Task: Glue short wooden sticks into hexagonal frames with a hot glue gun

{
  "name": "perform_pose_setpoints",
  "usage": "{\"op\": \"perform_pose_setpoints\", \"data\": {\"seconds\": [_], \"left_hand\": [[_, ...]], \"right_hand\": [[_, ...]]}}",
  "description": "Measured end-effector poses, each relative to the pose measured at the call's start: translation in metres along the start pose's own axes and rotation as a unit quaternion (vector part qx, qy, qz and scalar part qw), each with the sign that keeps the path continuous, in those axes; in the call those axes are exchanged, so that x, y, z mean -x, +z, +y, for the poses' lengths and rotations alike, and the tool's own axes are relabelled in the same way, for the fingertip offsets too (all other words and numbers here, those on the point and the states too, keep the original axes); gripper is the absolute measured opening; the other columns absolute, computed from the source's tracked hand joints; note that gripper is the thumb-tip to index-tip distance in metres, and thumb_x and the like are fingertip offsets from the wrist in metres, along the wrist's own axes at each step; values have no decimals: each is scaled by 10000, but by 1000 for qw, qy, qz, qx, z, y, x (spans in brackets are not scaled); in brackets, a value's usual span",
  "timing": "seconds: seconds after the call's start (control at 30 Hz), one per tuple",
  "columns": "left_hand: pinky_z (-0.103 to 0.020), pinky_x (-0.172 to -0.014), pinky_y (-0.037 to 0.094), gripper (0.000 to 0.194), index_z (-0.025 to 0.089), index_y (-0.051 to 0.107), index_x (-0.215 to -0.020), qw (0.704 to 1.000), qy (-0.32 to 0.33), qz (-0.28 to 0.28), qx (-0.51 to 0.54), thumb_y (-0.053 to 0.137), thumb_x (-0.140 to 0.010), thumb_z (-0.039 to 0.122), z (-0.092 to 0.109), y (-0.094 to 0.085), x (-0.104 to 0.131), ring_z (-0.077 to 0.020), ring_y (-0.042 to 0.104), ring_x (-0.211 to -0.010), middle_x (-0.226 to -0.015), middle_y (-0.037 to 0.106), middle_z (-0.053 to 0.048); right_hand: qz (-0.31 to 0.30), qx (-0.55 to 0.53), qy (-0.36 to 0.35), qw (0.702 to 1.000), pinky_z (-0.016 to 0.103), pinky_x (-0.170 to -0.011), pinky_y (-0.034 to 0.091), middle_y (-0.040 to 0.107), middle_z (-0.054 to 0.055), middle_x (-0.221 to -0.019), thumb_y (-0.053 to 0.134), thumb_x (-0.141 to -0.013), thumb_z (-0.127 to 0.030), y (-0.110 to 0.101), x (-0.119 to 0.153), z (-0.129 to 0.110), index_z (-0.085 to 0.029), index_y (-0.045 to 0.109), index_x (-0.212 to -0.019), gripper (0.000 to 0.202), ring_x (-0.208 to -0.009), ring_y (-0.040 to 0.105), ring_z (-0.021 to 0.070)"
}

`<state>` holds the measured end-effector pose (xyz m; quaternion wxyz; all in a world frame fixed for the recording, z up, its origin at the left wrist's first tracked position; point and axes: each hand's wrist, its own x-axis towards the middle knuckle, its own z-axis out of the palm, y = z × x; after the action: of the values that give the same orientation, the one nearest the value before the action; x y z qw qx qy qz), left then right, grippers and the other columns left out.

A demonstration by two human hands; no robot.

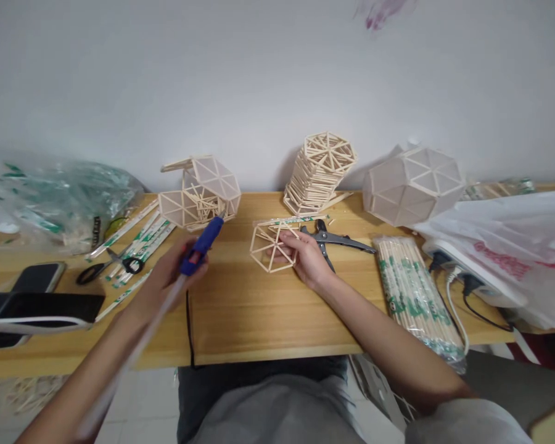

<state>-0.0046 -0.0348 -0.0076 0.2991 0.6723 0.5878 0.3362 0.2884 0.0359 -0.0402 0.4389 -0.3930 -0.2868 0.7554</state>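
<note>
My left hand (164,280) is wrapped round a blue hot glue gun (206,242), its nozzle pointing away from me; a long whitish glue stick (155,320) trails back from it. Between the fingers and thumb of my right hand (311,258) is a flat wheel-shaped stick frame (269,246) with spokes meeting at its centre, held above the table. Close behind that hand lie dark-handled pliers (340,238). Past the glue gun's tip stands a partly panelled stick structure (213,179) with loose short sticks (206,203) in it.
A tall stack of stick frames (321,169) leans at the back. Right are a panelled polyhedron (411,185), packaged chopsticks (411,290), a power strip (481,277) and a plastic bag (513,246). Left are scissors (111,266), wrapped chopsticks (148,243), phones (39,277) and plastic wrapping (69,197).
</note>
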Motion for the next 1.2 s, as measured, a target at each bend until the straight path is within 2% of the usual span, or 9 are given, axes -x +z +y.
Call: {"op": "perform_pose_setpoints", "data": {"seconds": [0.13, 0.2, 0.3, 0.4, 0.5, 0.6, 0.7, 0.83, 1.2], "left_hand": [[-308, -670, 537, 290, 214, 719, -1061, 982, -45, -18, 182, 725, -895, 452, 10, 15, -33, -186, 644, -721, -826, 693, -27], [-283, -543, 463, 308, 199, 734, -940, 976, -45, -30, 210, 717, -889, 503, 13, 22, -47, -160, 566, -589, -696, 638, -15], [-279, -464, 408, 385, 207, 708, -780, 980, -47, -27, 194, 724, -858, 584, 10, 29, -56, -154, 512, -504, -593, 590, -5], [-286, -490, 445, 365, 239, 681, -721, 992, -33, -7, 119, 800, -807, 573, 0, 34, -49, -167, 524, -500, -543, 568, 26], [-302, -594, 530, 309, 261, 713, -783, 996, -23, -11, 88, 816, -832, 548, -7, 40, -38, -197, 607, -579, -598, 631, 28], [-314, -652, 571, 314, 270, 734, -801, 993, -56, 60, 85, 783, -878, 571, -5, 48, -33, -208, 640, -618, -622, 653, 21], [-336, -774, 621, 333, 277, 751, -846, 989, -71, 101, 78, 822, -838, 602, 2, 54, -34, -218, 705, -738, -787, 750, 8], [-325, -841, 624, 341, 294, 780, -960, 991, -79, 78, 77, 823, -849, 613, 8, 55, -35, -203, 733, -832, -938, 794, 11], [-315, -791, 635, 281, 269, 647, -794, 985, -101, 74, 121, 833, -840, 475, 15, 58, -33, -176, 726, -778, -865, 778, 30]], "right_hand": [[18, -11, 2, 1000, 327, -600, 658, 778, 20, -758, 929, -688, -332, -2, -4, 0, -196, 697, -830, 303, -635, 767, 215], [22, -15, 1, 1000, 311, -580, 649, 782, 20, -766, 950, -669, -348, -1, -4, 1, -192, 704, -835, 335, -617, 761, 206], [29, -13, -11, 999, 295, -574, 640, 773, 0, -759, 1001, -630, -394, 0, -3, -1, -194, 705, -841, 414, -607, 757, 192], [33, 4, -27, 999, 305, -644, 660, 777, -18, -778, 1049, -569, -371, 1, -1, -3, -200, 723, -893, 490, -650, 765, 185], [33, 17, -35, 999, 314, -744, 671, 791, -25, -803, 1070, -500, -270, 1, 0, -4, -206, 743, -927, 541, -731, 766, 173], [19, 36, -45, 998, 275, -759, 646, 792, -33, -801, 1065, -509, -237, 0, 0, -1, -211, 753, -932, 526, -750, 746, 145], [-6, 75, -50, 996, 268, -794, 630, 797, -33, -840, 1058, -546, -233, -1, 3, 4, -220, 756, -957, 510, -777, 745, 138], [-31, 127, -32, 991, 320, -808, 642, 788, -30, -839, 1060, -568, -278, 1, 9, 9, -232, 754, -1016, 545, -789, 750, 168], [-73, 189, -14, 979, 250, -732, 605, 657, -73, -837, 1063, -522, -214, 9, 19, 9, -248, 739, -1079, 645, -754, 662, 114]]}}
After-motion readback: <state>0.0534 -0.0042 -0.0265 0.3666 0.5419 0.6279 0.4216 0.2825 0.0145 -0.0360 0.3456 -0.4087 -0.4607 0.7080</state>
